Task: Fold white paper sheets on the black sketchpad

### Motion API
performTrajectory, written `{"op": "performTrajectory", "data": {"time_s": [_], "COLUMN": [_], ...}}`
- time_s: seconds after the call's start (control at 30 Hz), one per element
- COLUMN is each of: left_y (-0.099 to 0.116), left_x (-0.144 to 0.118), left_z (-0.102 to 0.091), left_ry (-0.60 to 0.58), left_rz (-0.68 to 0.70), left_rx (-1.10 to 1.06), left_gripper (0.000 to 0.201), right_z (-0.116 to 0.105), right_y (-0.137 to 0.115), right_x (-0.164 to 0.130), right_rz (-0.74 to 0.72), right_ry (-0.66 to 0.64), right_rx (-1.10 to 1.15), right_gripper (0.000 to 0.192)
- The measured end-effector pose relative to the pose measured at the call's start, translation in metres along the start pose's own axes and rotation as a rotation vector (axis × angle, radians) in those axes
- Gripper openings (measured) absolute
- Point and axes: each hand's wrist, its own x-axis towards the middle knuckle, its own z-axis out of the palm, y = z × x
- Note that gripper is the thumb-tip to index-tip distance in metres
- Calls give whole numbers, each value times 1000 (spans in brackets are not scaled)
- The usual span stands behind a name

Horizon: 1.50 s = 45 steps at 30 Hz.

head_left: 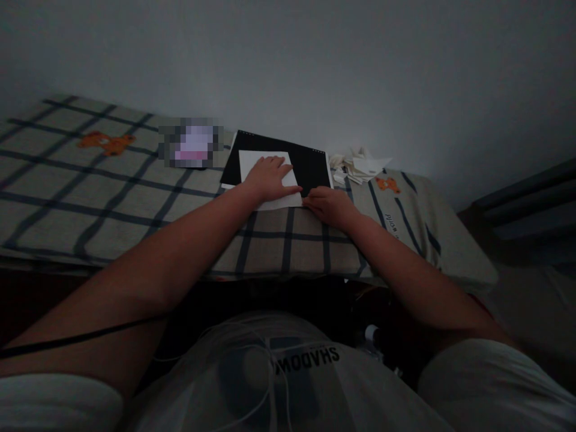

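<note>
At the paper edge, right hand

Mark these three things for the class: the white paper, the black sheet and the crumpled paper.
White paper point(251, 163), head view: its upper left part.
Black sheet point(311, 164), head view: its bare right part.
Crumpled paper point(359, 168), head view: its middle.

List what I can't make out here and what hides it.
All in the head view:
White paper: its middle is covered by the left hand.
Black sheet: partly hidden under the white paper.
Right hand: too small and dark to show whether it grips the paper.
Object at left: masked by pixelation.
Dark space below the plaid cloth: contents mostly lost in shadow.
</note>
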Motion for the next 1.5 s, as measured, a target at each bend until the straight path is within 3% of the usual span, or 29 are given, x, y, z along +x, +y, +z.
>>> {"op": "performTrajectory", "data": {"time_s": [0.2,0.33,0.47,0.57,0.67,0.77,0.97,1.1,1.23,1.33,1.4,1.5], "left_y": [0,0,1,3,4,5,-3,-10,-15,-26,-38,-52], "left_x": [-1,-1,-1,-1,-3,-6,-8,-7,-10,-10,-8,-2], "left_z": [1,1,-2,-3,-3,-2,-1,-5,-14,-18,-17,-15], "left_ry": [-21,-45,-113,-162,-164,-108,-11,79,204,314,395,552], "left_rz": [-3,2,18,11,-8,2,13,107,110,2,-141,-393], "left_rx": [9,43,54,65,73,44,-133,-281,-276,-177,-155,-436], "left_gripper": [92,98,108,112,112,112,97,91,81,73,69,65], "right_z": [2,2,-5,-5,-2,2,8,11,12,13,13,12], "right_y": [1,7,18,25,24,16,12,15,16,20,23,27], "right_x": [-11,-8,21,58,90,107,102,97,95,95,95,95], "right_rz": [-58,-42,142,354,591,725,807,687,644,666,700,759], "right_ry": [35,136,269,298,321,322,392,281,315,390,453,534], "right_rx": [66,223,446,656,1026,1345,1549,1486,1363,1346,1388,1488], "right_gripper": [31,29,23,11,13,16,12,8,9,12,10,10]}}
